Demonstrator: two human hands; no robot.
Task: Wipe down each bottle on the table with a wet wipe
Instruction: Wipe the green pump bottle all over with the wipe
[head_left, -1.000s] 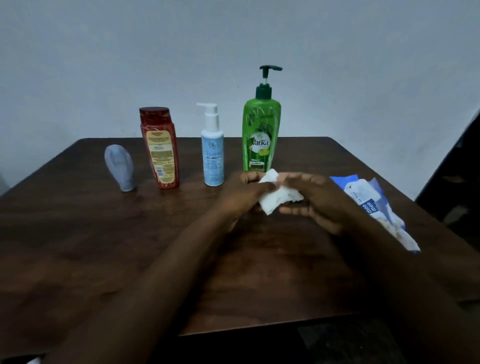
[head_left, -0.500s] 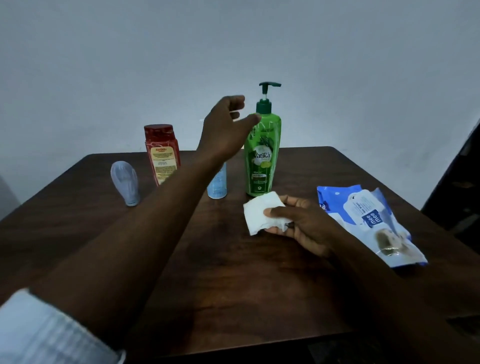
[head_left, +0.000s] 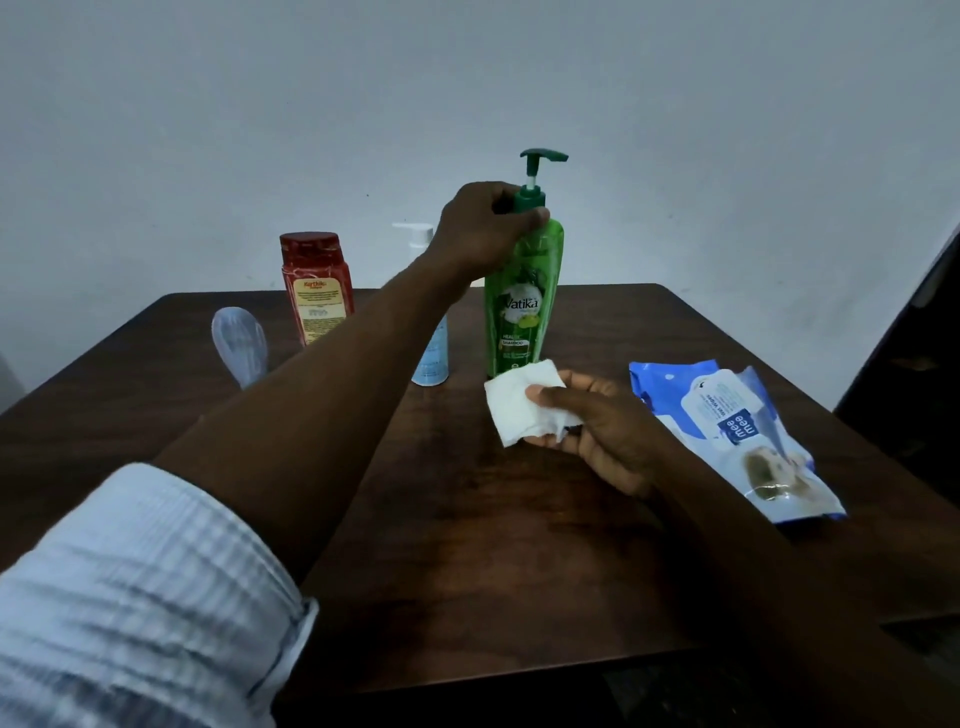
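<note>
Gripping the shoulder of the green pump bottle (head_left: 522, 306), just under its dark green collar: left hand (head_left: 488, 228), fingers and thumb curled round it. Standing upright at the far middle of the wooden table (head_left: 467, 545), pump head pointing right.

Pinching a folded white wet wipe (head_left: 519, 410) between thumb and fingers: right hand (head_left: 597, 431), held on the near side of the green bottle's base. Wipe's far corner overlapping the foot of the label; contact with the bottle not determinable.

Ranged in the far row, left of the green bottle:
- small pale blue bottle (head_left: 432, 358) with white pump, largely hidden behind the left forearm
- red bottle (head_left: 317, 286) with yellow label, upright
- grey-blue tube (head_left: 240, 343), leftmost, standing narrow end down

Lying flat on the right, just beside the right hand: blue and white pack of wipes (head_left: 737, 441).

Rolled back at the near left: pale checked sleeve (head_left: 130, 597).
</note>
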